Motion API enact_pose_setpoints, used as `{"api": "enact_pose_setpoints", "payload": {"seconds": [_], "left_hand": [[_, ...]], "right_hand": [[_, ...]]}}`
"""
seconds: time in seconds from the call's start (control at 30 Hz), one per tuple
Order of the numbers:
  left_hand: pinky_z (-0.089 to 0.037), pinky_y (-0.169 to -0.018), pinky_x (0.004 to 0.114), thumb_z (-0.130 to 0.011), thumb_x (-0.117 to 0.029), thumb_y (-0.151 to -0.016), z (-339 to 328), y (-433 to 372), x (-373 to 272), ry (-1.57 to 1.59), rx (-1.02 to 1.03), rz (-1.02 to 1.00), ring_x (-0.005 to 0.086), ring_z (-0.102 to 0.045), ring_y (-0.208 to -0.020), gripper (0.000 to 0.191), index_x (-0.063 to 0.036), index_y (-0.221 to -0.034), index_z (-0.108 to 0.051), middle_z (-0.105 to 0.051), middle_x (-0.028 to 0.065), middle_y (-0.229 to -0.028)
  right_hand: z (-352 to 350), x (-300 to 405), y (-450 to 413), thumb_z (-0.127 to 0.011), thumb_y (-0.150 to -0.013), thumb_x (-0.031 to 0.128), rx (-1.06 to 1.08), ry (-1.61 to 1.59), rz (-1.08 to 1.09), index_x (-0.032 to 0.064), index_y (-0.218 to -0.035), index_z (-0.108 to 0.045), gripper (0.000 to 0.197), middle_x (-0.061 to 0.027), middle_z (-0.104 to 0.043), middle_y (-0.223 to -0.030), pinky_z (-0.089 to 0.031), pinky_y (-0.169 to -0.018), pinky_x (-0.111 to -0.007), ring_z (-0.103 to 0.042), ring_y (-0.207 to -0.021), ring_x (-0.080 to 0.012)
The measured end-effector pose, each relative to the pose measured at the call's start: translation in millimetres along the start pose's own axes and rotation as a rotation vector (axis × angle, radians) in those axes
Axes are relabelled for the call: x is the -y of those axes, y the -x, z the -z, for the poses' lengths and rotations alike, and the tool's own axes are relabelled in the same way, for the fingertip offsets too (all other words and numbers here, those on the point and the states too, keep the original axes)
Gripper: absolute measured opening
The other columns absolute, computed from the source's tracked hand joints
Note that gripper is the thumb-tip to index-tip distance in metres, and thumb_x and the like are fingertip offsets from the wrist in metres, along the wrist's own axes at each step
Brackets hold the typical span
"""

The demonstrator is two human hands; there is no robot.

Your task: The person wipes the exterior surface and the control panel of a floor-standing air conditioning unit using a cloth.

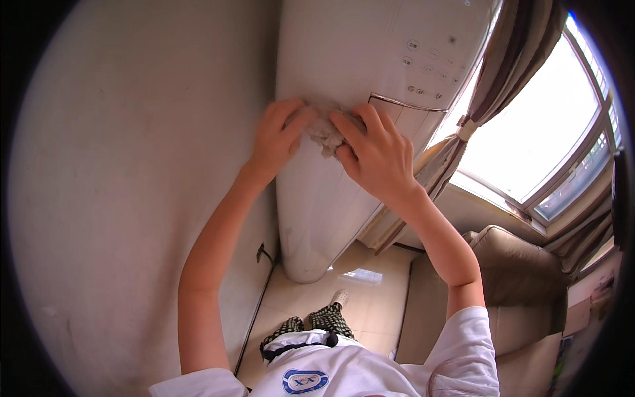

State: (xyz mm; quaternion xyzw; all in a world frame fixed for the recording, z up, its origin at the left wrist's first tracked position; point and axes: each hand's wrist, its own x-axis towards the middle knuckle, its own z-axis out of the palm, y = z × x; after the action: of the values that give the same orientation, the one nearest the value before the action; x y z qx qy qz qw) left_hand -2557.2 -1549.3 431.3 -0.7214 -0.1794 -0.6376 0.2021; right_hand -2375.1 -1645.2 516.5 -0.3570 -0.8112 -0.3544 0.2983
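Before me stands a tall white floor-standing air conditioner (317,208) with touch symbols and a maker's mark on its upper front. A crumpled greyish cloth (325,131) is pressed against its surface, left of the chrome-edged panel line. My right hand (379,154) grips the cloth from the right, fingers bent over it. At the cloth's left edge, my left hand (278,136) holds it with curled fingers; the fingertips are blurred and partly merge with the cloth.
A plain wall (124,173) rises close on the left, with a dark cord (263,253) low down. Tied striped curtains (471,124) hang beside a bright window (536,119). A brown leather sofa (516,263) stands right. Below is the glossy tiled floor (372,297).
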Motion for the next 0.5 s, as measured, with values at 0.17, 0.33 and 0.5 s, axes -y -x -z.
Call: {"api": "enact_pose_setpoints", "payload": {"seconds": [0.17, 0.33, 0.5], "left_hand": [[-0.049, -0.079, 0.038, -0.061, 0.012, -0.069, -12, 31, -1, 0.020, -0.050, 0.008, 0.0291, -0.056, -0.094, 0.044, -0.0099, -0.107, -0.064, -0.057, 0.0093, -0.108], [-0.050, -0.080, 0.039, -0.064, 0.009, -0.068, -19, 59, 0, 0.007, -0.055, 0.024, 0.0295, -0.056, -0.096, 0.045, -0.0139, -0.107, -0.063, -0.057, 0.0071, -0.108], [-0.052, -0.076, 0.037, -0.067, 0.005, -0.068, -29, 86, 0, -0.063, -0.013, -0.006, 0.0287, -0.055, -0.096, 0.042, -0.0156, -0.104, -0.065, -0.057, 0.0051, -0.107]], "right_hand": [[-15, 7, 18, -0.072, -0.071, 0.018, 0.050, 0.018, 0.000, 0.0148, -0.108, -0.066, 0.038, 0.0001, -0.054, -0.095, -0.044, -0.043, -0.027, -0.052, -0.072, -0.0152], [-29, 15, 37, -0.067, -0.070, 0.016, 0.114, 0.026, -0.033, 0.0180, -0.113, -0.066, 0.043, 0.0000, -0.053, -0.097, -0.048, -0.049, -0.030, -0.057, -0.079, -0.0161], [-41, 17, 57, -0.068, -0.071, 0.018, 0.144, 0.024, -0.016, 0.0164, -0.115, -0.066, 0.045, -0.0006, -0.053, -0.098, -0.049, -0.049, -0.030, -0.056, -0.078, -0.0159]]}}
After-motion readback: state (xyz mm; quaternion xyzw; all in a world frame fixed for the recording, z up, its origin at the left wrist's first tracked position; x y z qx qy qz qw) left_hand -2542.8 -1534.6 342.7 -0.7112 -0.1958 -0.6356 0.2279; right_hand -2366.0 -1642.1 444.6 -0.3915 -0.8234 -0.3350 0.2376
